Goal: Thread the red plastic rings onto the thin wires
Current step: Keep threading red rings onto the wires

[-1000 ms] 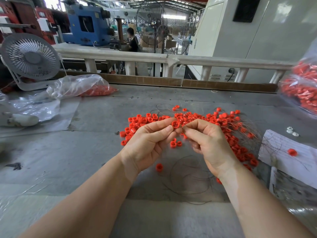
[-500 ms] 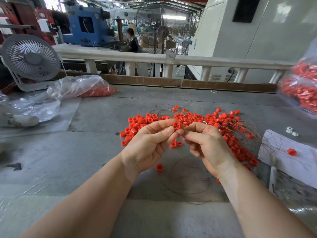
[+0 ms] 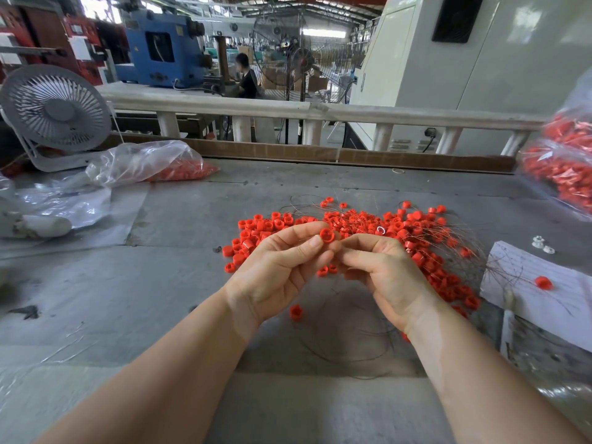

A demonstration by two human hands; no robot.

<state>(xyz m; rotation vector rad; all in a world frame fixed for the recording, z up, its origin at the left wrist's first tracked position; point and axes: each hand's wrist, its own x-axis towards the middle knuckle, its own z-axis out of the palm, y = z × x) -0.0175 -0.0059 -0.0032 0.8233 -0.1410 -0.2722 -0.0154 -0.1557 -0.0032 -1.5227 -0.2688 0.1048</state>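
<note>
My left hand (image 3: 282, 267) pinches one red plastic ring (image 3: 326, 234) between thumb and forefinger, held up over the grey table. My right hand (image 3: 384, 277) is right beside it, its fingertips pinched together against the ring; the thin wire between them is too fine to make out. Behind both hands lies a wide heap of loose red rings (image 3: 400, 225) tangled with thin wires (image 3: 464, 245). A single ring (image 3: 296, 311) rests below my left hand. Dark wire loops (image 3: 346, 344) lie on the table under my wrists.
A white desk fan (image 3: 54, 113) and a clear bag of red parts (image 3: 150, 168) sit at the back left. More bagged red parts (image 3: 563, 168) hang at the right. White paper (image 3: 544, 283) with one ring lies at the right, and a rail (image 3: 288, 107) borders the table.
Both hands have stayed together over the heap. The ring in my left fingertips has turned slightly, and my right fingertips have closed in against it.
</note>
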